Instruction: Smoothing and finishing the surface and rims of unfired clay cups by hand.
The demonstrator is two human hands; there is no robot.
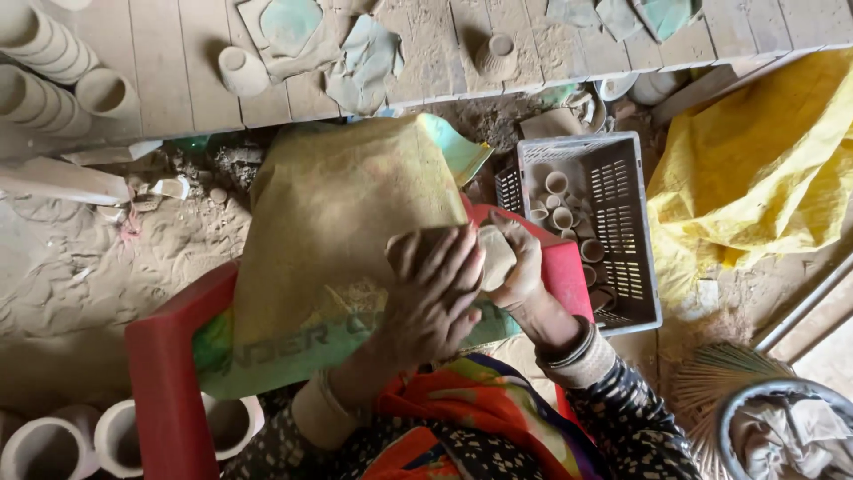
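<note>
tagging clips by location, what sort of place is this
Most likely a small pottery workshop. Unfired clay cups fill a grey plastic crate, more clay pots dry on dusty wooden boards, and both hands shape a clay piece.

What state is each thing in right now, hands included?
Left hand: closed over the clay cup, fingers spread.
Right hand: gripping the clay cup from the right.
Clay cup: held between both hands above the sack.
Sack: draped over the red stool.
Red stool: upright, partly covered.
Crate: open, holding small cups.
Yellow sheet: crumpled.
</note>
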